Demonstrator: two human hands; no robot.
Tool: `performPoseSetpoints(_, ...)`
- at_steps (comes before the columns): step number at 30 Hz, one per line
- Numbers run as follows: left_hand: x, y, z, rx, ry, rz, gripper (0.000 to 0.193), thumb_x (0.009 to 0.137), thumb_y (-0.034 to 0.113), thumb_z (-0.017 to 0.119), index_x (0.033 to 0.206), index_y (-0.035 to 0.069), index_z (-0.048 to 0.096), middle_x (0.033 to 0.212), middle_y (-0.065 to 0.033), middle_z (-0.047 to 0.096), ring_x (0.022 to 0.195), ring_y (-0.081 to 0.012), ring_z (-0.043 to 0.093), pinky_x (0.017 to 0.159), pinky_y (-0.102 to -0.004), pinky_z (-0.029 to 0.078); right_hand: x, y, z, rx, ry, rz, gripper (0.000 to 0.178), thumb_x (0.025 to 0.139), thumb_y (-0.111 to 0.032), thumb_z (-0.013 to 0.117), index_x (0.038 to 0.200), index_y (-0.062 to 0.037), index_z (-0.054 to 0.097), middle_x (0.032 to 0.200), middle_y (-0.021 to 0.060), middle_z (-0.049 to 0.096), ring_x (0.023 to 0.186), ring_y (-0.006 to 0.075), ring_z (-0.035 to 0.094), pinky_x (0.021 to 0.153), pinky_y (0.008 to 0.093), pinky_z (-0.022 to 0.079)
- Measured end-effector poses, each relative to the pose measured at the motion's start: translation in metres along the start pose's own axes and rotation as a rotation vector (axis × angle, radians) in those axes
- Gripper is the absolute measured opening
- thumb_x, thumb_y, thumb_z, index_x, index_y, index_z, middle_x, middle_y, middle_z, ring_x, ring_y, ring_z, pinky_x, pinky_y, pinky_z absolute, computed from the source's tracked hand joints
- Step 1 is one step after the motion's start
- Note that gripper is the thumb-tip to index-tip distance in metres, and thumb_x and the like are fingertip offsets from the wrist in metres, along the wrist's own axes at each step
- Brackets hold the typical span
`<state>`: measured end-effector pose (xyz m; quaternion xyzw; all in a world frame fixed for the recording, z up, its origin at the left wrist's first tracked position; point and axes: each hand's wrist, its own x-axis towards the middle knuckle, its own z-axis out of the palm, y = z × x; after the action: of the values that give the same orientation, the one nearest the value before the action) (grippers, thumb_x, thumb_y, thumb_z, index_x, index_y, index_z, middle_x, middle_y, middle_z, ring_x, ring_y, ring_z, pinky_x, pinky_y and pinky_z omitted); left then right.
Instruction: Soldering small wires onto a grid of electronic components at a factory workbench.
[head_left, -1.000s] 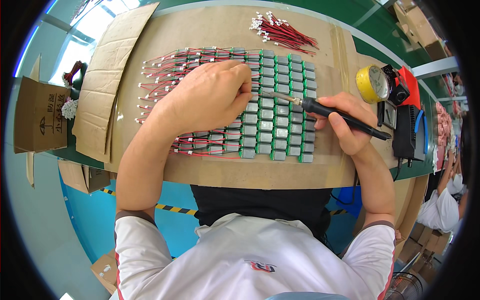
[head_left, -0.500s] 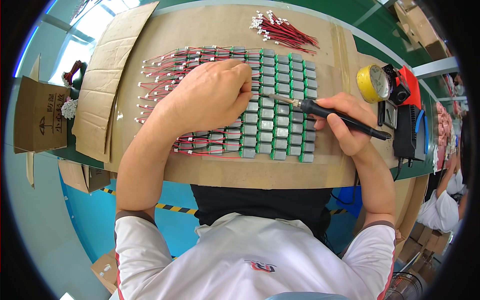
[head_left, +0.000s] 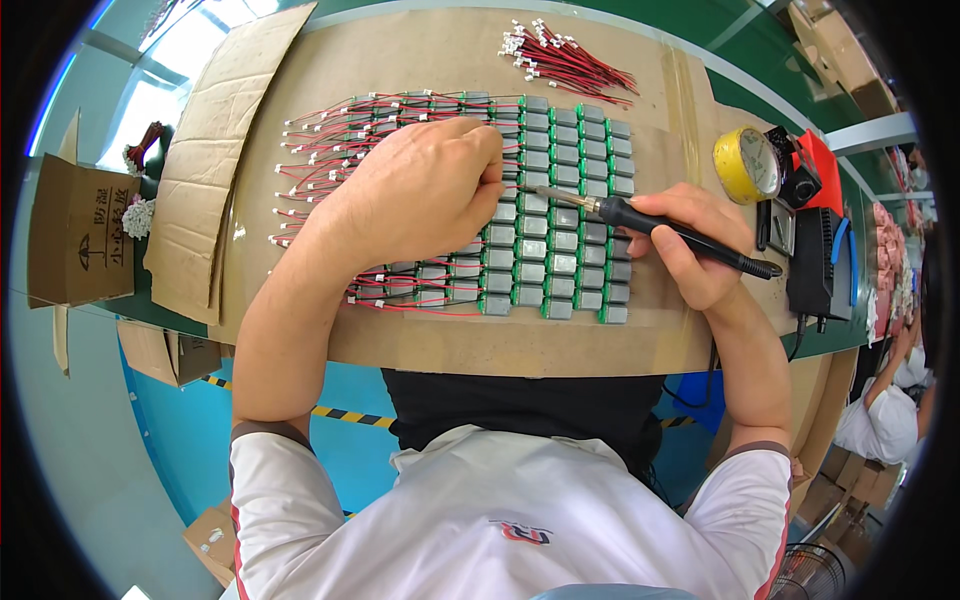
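Observation:
On the brown work surface lies a staggered array of small grey battery cells (head_left: 562, 262) with green circuit strips. Red and black wires with white connectors (head_left: 330, 140) spread from the cells on the left. My left hand (head_left: 425, 190) rests over the array, closed, its thumb and fingers pinched at a thin red wire end; the fingertips are partly hidden. My right hand (head_left: 705, 245) grips a black-handled soldering iron (head_left: 690, 240) like a pen. The iron's metal tip points left and meets the cells just beside my left fingertips.
A pile of loose red-and-black wires (head_left: 570, 65) lies at the back. On the right are a yellow tape roll (head_left: 746, 167), a black soldering station (head_left: 815, 265) and blue-handled pliers (head_left: 842, 250). Folded cardboard (head_left: 215, 150) covers the left side, beside an open carton (head_left: 80, 235).
My hands and the soldering iron stay practically in place. At the far right edge, another person's arm has shifted slightly.

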<state>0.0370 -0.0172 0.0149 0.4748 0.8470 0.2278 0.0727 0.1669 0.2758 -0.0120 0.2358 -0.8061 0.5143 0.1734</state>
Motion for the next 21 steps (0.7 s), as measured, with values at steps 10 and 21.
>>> performPoseSetpoints(10, -0.0014, 0.0001, -0.0002, 0.001, 0.008, -0.008, 0.013, 0.091, 0.009, 0.071, 0.096, 0.0, 0.063, 0.093, -0.0158, 0.067, 0.088, -0.0359, 0.068, 0.08, -0.0446, 0.056, 0.0011, -0.0006, 0.0009, 0.001, -0.008, -0.004, 0.027, 0.088, 0.004, 0.065, 0.113, 0.0091, 0.075, 0.084, 0.0159, 0.077, 0.068, 0.02, 0.074, 0.065, 0.029, 0.057)
performPoseSetpoints(21, 0.0006, 0.0006, 0.0009, -0.006, 0.005, -0.009, 0.013, 0.091, 0.009, 0.071, 0.096, 0.0, 0.064, 0.092, -0.0151, 0.067, 0.087, -0.0346, 0.069, 0.08, -0.0443, 0.056, -0.0004, -0.0003, -0.0021, -0.017, -0.011, -0.027, 0.027, 0.089, 0.004, 0.064, 0.113, 0.0097, 0.074, 0.086, 0.017, 0.077, 0.068, 0.0203, 0.074, 0.063, 0.0287, 0.057)
